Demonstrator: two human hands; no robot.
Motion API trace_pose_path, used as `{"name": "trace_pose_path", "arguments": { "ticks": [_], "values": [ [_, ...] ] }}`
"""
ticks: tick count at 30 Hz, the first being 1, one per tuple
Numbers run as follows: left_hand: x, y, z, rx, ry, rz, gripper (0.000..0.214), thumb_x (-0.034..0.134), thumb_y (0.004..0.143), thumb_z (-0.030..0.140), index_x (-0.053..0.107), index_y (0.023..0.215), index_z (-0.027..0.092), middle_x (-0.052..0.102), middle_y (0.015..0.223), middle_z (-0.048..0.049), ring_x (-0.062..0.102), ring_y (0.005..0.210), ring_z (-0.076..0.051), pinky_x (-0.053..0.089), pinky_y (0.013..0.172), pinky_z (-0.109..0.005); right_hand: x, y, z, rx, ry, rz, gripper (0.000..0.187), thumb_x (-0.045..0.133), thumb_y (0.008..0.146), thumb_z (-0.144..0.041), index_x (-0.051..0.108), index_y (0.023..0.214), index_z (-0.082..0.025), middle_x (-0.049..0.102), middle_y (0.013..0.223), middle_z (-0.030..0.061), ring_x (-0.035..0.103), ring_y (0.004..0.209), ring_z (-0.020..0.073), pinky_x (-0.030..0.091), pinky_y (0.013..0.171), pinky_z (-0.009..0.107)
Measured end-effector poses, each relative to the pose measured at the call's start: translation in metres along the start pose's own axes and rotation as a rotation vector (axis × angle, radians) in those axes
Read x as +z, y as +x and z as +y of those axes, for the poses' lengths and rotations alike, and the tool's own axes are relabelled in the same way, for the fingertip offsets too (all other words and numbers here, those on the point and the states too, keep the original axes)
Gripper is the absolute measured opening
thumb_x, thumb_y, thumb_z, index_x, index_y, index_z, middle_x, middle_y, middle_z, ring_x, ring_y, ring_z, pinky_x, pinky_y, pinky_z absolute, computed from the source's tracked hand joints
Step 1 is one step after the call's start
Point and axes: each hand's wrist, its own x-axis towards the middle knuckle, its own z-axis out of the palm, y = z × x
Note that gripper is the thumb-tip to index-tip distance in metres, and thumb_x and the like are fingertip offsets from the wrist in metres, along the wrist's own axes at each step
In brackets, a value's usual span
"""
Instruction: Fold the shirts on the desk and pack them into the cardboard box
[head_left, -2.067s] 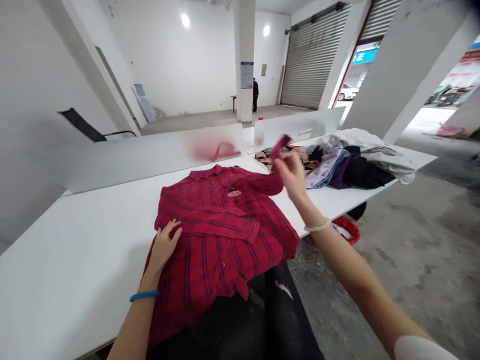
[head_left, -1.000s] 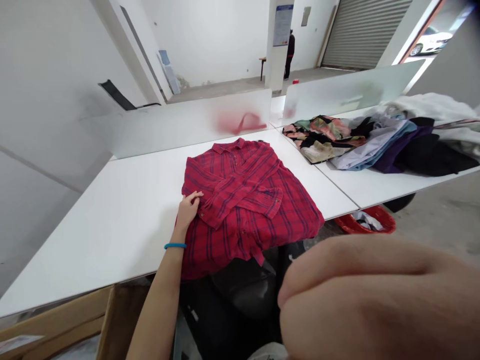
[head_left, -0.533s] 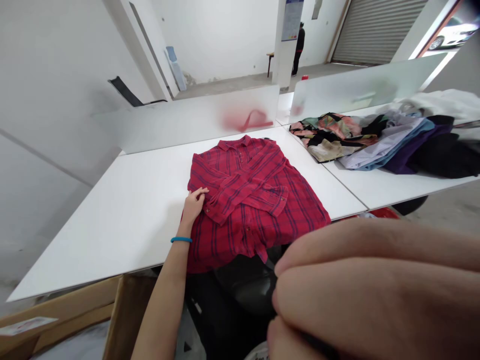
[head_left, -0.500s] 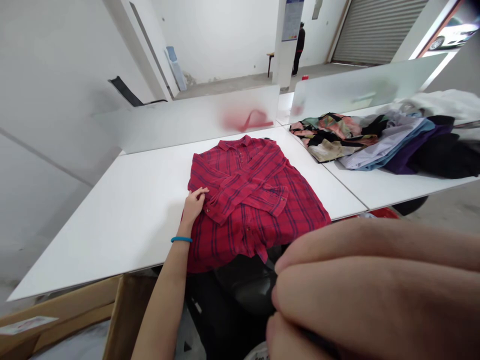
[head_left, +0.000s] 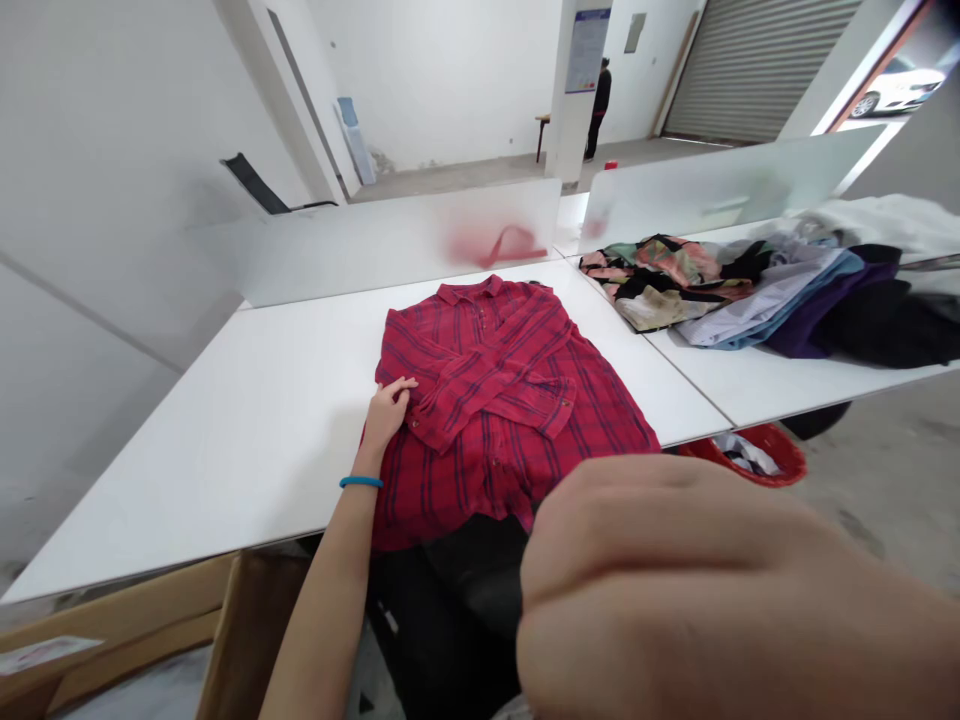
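Red plaid shirt point(head_left: 480, 420) lay flat on the white surface point(head_left: 225, 470), collar pointing away from the person.
Long axis ran front to back, sleeves folded across. Left hand point(head_left: 384, 415) half open, touching the shirt's left edge; right hand point(head_left: 675, 590) clenched near the camera, contents hidden.

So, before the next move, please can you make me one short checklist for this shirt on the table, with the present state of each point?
1. Red plaid shirt lies flat on the white table: ok.
2. Both sleeves are folded across the front: ok.
3. Hem stays fully on the table: not ok, it hangs over the edge.
4. Left hand rests on the shirt's side: ok.
5. Right hand is free of any item: cannot tell, it is too close to the camera.
6. Pile of clothes is apart from the shirt: ok.
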Motion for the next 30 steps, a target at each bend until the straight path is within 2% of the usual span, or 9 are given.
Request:
{"name": "trace_pose_path", "arguments": {
  "ticks": [4, 8, 13, 17, 23, 27, 30],
  "values": [
    [0.000, 0.000, 0.000, 0.001, 0.003, -0.001, 0.027, 0.044, 0.087, 0.016, 0.067, 0.100, 0.019, 0.069, 0.117, -0.0045, 0.055, 0.120, -0.018, 0.028, 0.114, -0.039, 0.017, 0.003, 0.026, 0.004, 0.300, -0.025, 0.026, 0.038, 0.083, -0.001, 0.051, 0.083, -0.023, 0.060, 0.074, -0.0001, 0.058, 0.065, 0.0097, 0.051, 0.061, 0.022],
    [-0.001, -0.001, 0.002, 0.010, 0.002, -0.004, 0.026, 0.044, 0.087, 0.016, 0.066, 0.100, 0.019, 0.069, 0.117, -0.0042, 0.055, 0.121, -0.017, 0.027, 0.114, -0.037, 0.027, 0.005, 0.046, 0.020, 0.361, -0.001, 0.025, 0.035, 0.081, 0.001, 0.049, 0.082, -0.019, 0.058, 0.072, 0.0000, 0.056, 0.065, 0.0099, 0.048, 0.060, 0.023],
    [-0.001, -0.002, 0.003, 0.012, 0.001, 0.002, 0.026, 0.043, 0.087, 0.018, 0.067, 0.098, 0.022, 0.068, 0.117, -0.0034, 0.055, 0.121, -0.018, 0.028, 0.114, -0.038, 0.029, 0.003, 0.051, -0.004, 0.372, -0.014, 0.024, 0.035, 0.079, 0.001, 0.049, 0.081, -0.019, 0.058, 0.072, -0.0001, 0.055, 0.065, 0.0096, 0.047, 0.061, 0.023],
    [-0.001, -0.001, 0.002, 0.022, 0.004, -0.002, 0.027, 0.043, 0.086, 0.018, 0.067, 0.098, 0.021, 0.069, 0.116, -0.0052, 0.056, 0.120, -0.019, 0.026, 0.114, -0.040, 0.029, 0.003, 0.052, -0.064, 0.260, 0.013, 0.025, 0.034, 0.083, 0.000, 0.051, 0.081, -0.017, 0.056, 0.071, 0.0008, 0.053, 0.065, 0.0101, 0.045, 0.061, 0.023],
    [0.000, 0.001, 0.001, 0.027, 0.014, -0.001, 0.029, 0.042, 0.086, 0.020, 0.068, 0.098, 0.020, 0.069, 0.117, -0.0066, 0.056, 0.120, -0.020, 0.022, 0.115, -0.041, 0.023, 0.002, 0.056, -0.165, -0.144, -0.026, 0.028, 0.034, 0.088, -0.004, 0.057, 0.078, -0.017, 0.058, 0.075, 0.0042, 0.052, 0.068, 0.0133, 0.045, 0.064, 0.026],
    [0.001, 0.001, 0.000, 0.024, 0.018, 0.004, 0.031, 0.040, 0.085, 0.022, 0.069, 0.097, 0.023, 0.069, 0.115, -0.0039, 0.056, 0.121, -0.020, 0.023, 0.115, -0.044, 0.020, 0.001, 0.059, -0.204, -0.255, -0.027, 0.028, 0.036, 0.089, -0.007, 0.061, 0.084, -0.017, 0.060, 0.077, 0.0047, 0.055, 0.070, 0.0136, 0.047, 0.066, 0.026],
    [0.001, 0.001, 0.000, 0.024, 0.025, 0.005, 0.031, 0.040, 0.085, 0.022, 0.068, 0.098, 0.022, 0.070, 0.115, -0.0041, 0.056, 0.121, -0.019, 0.023, 0.115, -0.043, 0.020, -0.001, 0.060, -0.183, -0.254, 0.024, 0.023, 0.040, 0.091, -0.014, 0.063, 0.088, -0.018, 0.061, 0.077, 0.0037, 0.055, 0.069, 0.0128, 0.047, 0.064, 0.026]
  ]
}}
